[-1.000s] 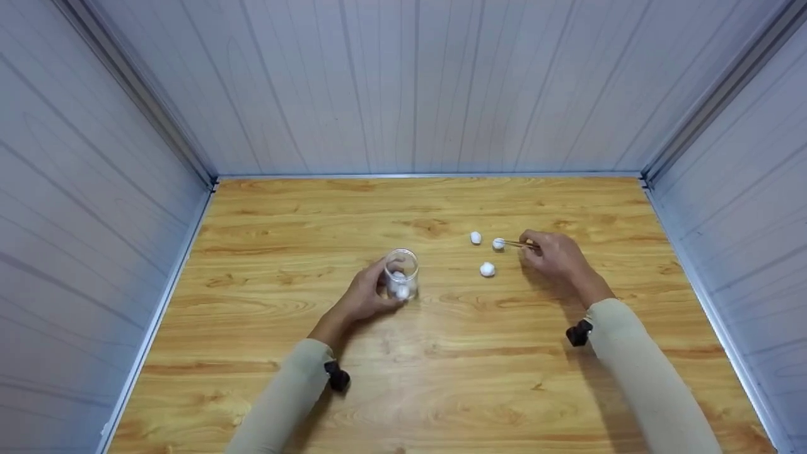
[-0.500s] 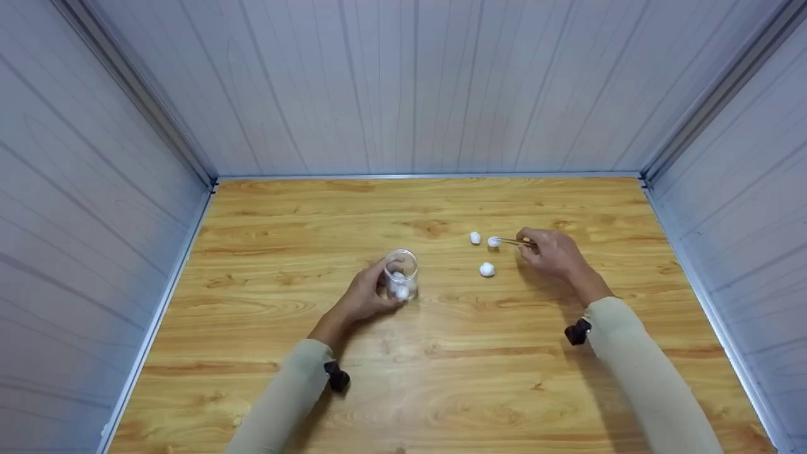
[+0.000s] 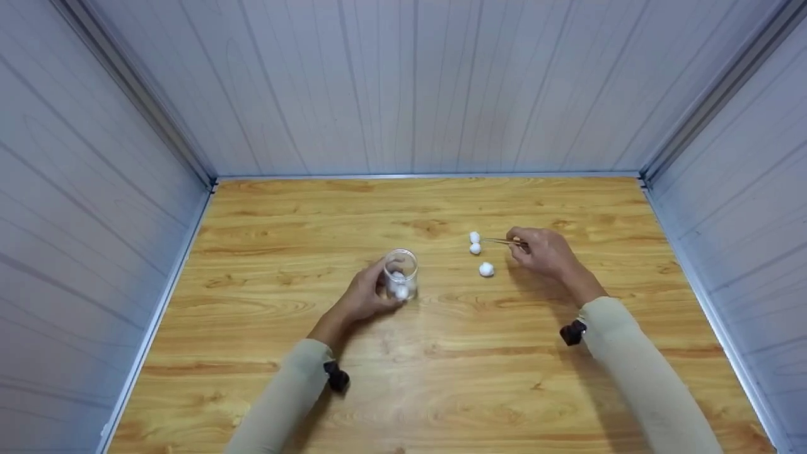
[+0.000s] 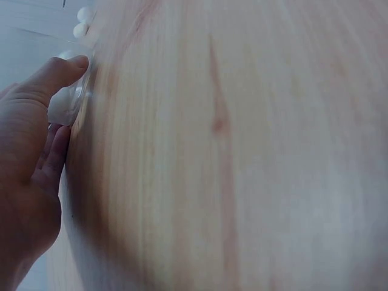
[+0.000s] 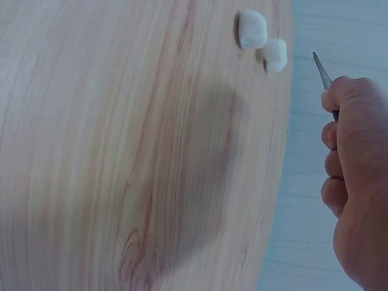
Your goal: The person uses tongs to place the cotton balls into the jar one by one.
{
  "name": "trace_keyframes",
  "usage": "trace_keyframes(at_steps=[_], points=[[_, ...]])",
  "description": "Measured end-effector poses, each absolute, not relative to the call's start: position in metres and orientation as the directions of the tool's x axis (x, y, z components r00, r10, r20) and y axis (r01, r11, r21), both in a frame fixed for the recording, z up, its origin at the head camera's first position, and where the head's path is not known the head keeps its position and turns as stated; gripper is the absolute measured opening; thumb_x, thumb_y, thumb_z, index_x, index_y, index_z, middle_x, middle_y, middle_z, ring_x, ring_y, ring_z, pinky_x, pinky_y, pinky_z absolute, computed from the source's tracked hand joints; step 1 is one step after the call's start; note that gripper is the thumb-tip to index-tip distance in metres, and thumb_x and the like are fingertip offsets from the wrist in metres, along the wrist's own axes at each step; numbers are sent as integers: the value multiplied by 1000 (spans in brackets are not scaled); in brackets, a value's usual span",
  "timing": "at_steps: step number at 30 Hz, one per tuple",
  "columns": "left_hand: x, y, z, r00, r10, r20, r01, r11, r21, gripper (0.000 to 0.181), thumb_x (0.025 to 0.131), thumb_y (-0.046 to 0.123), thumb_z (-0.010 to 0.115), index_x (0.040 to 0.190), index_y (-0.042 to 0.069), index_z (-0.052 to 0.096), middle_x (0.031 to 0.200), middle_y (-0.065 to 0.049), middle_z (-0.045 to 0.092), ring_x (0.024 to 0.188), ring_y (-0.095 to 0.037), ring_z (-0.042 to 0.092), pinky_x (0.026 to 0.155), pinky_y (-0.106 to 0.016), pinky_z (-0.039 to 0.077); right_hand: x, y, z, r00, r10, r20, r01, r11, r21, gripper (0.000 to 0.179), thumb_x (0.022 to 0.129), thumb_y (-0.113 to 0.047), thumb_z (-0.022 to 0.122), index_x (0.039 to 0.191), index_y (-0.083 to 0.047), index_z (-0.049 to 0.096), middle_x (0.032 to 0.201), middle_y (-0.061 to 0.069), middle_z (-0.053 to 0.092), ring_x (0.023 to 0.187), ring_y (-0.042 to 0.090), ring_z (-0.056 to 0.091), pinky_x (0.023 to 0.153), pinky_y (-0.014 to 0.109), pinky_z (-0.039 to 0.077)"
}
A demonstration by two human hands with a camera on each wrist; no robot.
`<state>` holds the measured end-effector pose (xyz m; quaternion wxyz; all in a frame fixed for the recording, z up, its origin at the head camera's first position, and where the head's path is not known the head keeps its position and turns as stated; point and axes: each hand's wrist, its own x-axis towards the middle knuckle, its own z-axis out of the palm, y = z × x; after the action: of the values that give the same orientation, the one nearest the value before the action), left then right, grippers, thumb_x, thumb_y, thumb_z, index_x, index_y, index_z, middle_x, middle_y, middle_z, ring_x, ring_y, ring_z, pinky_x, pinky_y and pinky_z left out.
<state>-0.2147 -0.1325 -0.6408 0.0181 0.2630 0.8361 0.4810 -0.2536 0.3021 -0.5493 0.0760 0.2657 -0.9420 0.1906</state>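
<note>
My left hand (image 3: pixel 362 295) holds a clear glass cup (image 3: pixel 410 261) upright on the table, fingers and thumb round its side. White cotton balls (image 3: pixel 401 292) lie inside it. To its right, two cotton balls (image 3: pixel 475 248) sit together, one just in front of the other, and a third cotton ball (image 3: pixel 486 269) lies nearer to me. My right hand (image 3: pixel 543 252) pinches metal tweezers (image 3: pixel 501 241), which point left, with their tips close to the pair. In the right wrist view the tweezers (image 5: pixel 323 74) have nothing between their tips, and two cotton balls (image 5: pixel 252 29) appear left of them.
The wood-grain table (image 3: pixel 441 378) is enclosed by pale panel walls at the back (image 3: pixel 378 88), left (image 3: pixel 82 221) and right (image 3: pixel 744 221). A small black device is strapped at each sleeve cuff.
My right hand has moved left with the tweezers. The cotton ball at their tips has gone left and now rests beside the far one, apart from the tweezers. The left hand and cup stay put.
</note>
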Motion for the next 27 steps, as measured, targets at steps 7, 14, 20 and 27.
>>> trace_keyframes(at_steps=[7,14,20,27], points=[[-220,-136,-653,-854,463,237,441,403,802,81,83,23,98,154,18,59,138,-9,74,115,-20,66,101,-35,55,-255,296,-548,-837,-479,266,-544,780,-310,13,101,-10,72,111,-3,77,87,15,81,70,27,70,64,49,57],[-221,-135,-654,-867,452,210,415,422,806,77,81,23,100,149,16,63,136,-9,74,114,-21,67,101,-39,56,-257,292,-549,-837,-491,241,-546,778,-311,15,100,-12,72,112,-4,76,86,16,80,69,27,69,64,50,57],[-222,-135,-656,-867,448,216,426,446,787,76,81,24,100,147,15,63,134,-11,74,114,-22,67,100,-40,57,-257,290,-555,-858,-490,157,-514,804,-300,19,102,-14,71,117,-4,75,90,16,80,69,25,65,66,48,55],[-217,-134,-647,-868,444,222,417,409,812,81,82,23,99,153,17,60,131,-10,73,109,-18,64,96,-33,53,-258,287,-560,-876,-474,91,-479,828,-291,21,104,-17,70,119,-5,76,96,16,82,76,28,69,73,54,59]])
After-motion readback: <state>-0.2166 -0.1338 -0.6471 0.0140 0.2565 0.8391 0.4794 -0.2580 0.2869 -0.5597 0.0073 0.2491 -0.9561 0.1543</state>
